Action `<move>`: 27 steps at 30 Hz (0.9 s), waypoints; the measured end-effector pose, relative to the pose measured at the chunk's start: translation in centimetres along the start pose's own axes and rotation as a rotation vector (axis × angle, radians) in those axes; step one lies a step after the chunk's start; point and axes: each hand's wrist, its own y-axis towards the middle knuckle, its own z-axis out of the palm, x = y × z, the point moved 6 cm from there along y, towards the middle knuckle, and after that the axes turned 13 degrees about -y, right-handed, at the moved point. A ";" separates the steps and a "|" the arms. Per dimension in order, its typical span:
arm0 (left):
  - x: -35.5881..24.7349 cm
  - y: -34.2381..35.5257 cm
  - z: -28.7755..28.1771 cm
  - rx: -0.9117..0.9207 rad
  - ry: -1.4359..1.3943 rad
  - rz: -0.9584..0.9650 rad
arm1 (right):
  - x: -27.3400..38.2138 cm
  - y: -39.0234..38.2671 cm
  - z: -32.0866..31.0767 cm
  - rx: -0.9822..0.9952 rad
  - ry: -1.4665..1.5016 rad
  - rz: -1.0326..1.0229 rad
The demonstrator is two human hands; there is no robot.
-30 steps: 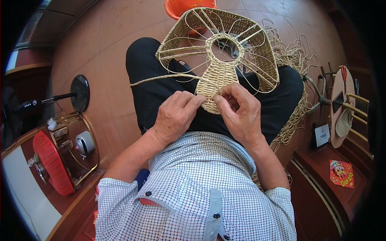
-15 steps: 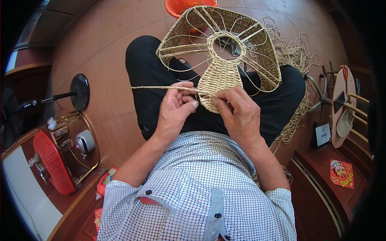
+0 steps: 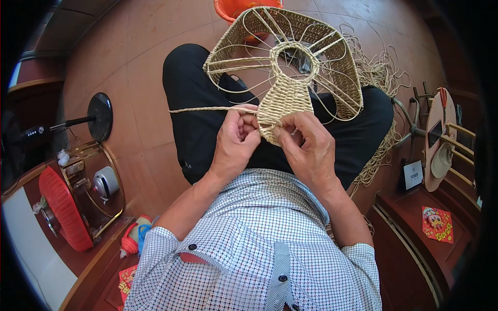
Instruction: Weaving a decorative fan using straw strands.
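A pale woven wire frame (image 3: 343, 78), with plaited sides and a central ring, rests across my black-trousered legs. A dense woven panel (image 3: 285, 101) hangs from the ring toward me. My left hand (image 3: 236, 145) is closed at the panel's lower left edge, gripping a loose twisted cord (image 3: 199, 109) that stretches out leftward over my thigh. My right hand (image 3: 306, 147) pinches the panel's lower right part with thumb and forefinger. What exactly lies between its fingertips is too small to tell.
An orange bucket (image 3: 228, 11) stands beyond the frame. Tangled cord (image 3: 386, 67) lies at the right, beside a round board (image 3: 441, 109) on a metal stand. At the left are a fan stand (image 3: 99, 115) and a red tray (image 3: 70, 212) on a trolley.
My left hand has turned and moved up onto the cord, its fingers curling round it at the panel's edge. My right hand stays pinched on the panel.
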 end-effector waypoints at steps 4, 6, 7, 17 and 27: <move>-1.7 -0.7 1.2 -0.038 0.786 0.276 | 0.2 -0.2 0.1 0.058 -0.024 0.034; -0.7 -0.1 0.3 -0.071 0.297 0.174 | 0.1 -0.1 0.2 0.053 -0.032 0.050; -0.5 0.1 -0.1 -0.075 0.129 0.107 | -0.1 -0.1 0.3 0.032 -0.013 0.051; -1.7 0.0 0.8 0.037 0.934 0.185 | -0.5 -0.7 0.8 0.038 0.028 0.082; -0.3 -1.0 -0.9 0.078 -0.497 -0.398 | -0.6 -0.6 0.7 0.019 0.083 0.110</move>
